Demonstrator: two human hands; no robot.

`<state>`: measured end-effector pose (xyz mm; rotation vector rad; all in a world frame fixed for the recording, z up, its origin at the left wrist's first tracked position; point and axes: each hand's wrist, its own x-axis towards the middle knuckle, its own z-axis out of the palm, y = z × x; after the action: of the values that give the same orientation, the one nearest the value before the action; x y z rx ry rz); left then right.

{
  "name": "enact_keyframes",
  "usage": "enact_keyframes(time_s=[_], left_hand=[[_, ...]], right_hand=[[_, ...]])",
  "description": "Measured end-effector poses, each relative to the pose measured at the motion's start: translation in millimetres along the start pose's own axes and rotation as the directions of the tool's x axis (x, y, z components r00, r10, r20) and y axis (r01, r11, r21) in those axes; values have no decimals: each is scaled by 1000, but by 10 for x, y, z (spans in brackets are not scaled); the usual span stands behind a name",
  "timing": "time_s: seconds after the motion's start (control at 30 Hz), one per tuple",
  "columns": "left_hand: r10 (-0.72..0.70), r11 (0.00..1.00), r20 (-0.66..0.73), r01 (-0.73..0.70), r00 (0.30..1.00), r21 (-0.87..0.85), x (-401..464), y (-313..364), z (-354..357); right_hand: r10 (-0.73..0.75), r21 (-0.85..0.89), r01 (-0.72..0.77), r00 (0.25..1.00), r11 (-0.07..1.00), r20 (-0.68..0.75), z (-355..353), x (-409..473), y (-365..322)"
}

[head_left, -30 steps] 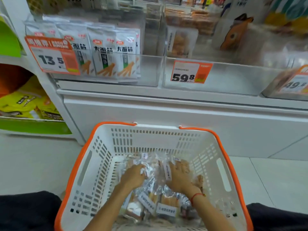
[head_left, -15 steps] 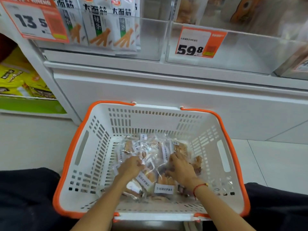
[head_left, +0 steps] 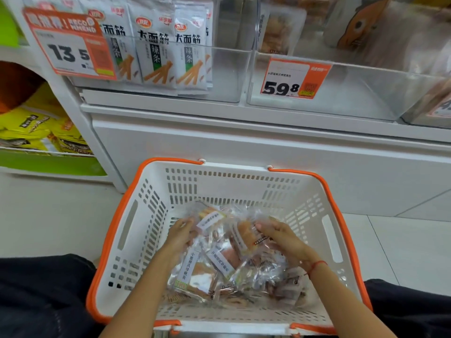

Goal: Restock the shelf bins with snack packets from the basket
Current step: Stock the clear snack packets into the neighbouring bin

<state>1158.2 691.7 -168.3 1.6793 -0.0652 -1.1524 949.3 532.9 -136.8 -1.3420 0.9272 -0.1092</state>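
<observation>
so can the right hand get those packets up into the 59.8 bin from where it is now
Probably yes. The right hand grips clear packets in the basket, and the clear bin above has an open top and bare floor. Reach cannot be judged for certain.

left price tag (head_left: 70,48): "13 5", "RECOMMEND" | middle price tag (head_left: 294,78): "59 8" | white packets (head_left: 156,50): "大面筋 辣条"

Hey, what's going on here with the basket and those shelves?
A person is restocking snacks. Both hands are down in the white basket with orange rim, gathering clear snack packets: the left hand and the right hand each grip part of the bunch. None has reached the shelf yet. Above, the clear bin with the 59.8 price tag looks largely empty in front, while the neighbouring bin holds white spicy-strip packets.
</observation>
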Motion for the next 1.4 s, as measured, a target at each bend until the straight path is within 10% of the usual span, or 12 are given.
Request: enact_keyframes(time_s=[0.33, 0.57, 0.8, 1.17, 1.4], left_hand=[[72, 986, 259, -29, 963, -166, -136, 397, -52], [-37, 971, 479, 146, 877, -192, -222, 367, 43], [-42, 917, 586, 264, 809, -299, -286, 484, 153], [102, 976, 353, -25, 930, -216, -296, 375, 530], [180, 982, 228, -188, 957, 14, -289, 360, 503]], right_hand=[[-131, 474, 7, 965, 880, 228, -127, 35, -440], [-256, -153, 229, 947, 961, -193, 160, 61, -634], [-155, 7, 159, 973, 987, -173, 218, 119, -455], [-179, 10, 209, 861, 978, -477, 517, 216, -218], [-107, 8, 117, 932, 993, -347, 469, 246, -200]])
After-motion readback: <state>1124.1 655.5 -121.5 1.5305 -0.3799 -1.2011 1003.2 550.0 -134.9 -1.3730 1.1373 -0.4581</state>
